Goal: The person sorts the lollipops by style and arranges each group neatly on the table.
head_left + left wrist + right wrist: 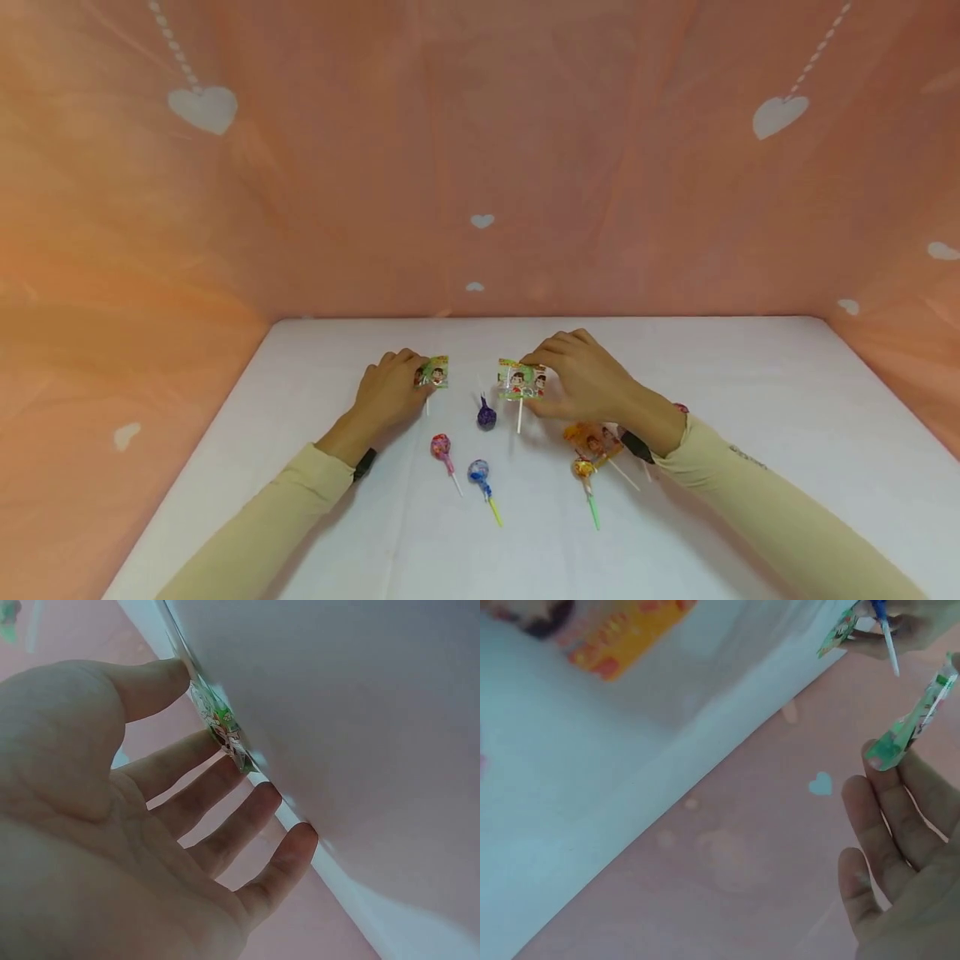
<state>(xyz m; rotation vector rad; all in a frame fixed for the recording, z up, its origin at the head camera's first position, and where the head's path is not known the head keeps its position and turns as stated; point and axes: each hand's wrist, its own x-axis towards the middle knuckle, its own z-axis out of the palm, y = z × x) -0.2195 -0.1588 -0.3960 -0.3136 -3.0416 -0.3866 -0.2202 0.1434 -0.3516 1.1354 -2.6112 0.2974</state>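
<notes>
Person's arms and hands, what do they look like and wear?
The left sleeve and right sleeve are pale yellowish beige and end short of the wrists. A small dark marking, too small to read, lies on the right one. A black item, perhaps a strap, shows at each wrist. The left hand and right hand wear no gloves.

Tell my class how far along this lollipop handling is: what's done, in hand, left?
Looks done: the left green packet and right green packet appear picked out. In hand: the left hand holds one, the right hand the other. Probably left: the purple lollipop, red lollipop, blue lollipop, yellow lollipop and orange packet lie with neither hand on them.
</notes>
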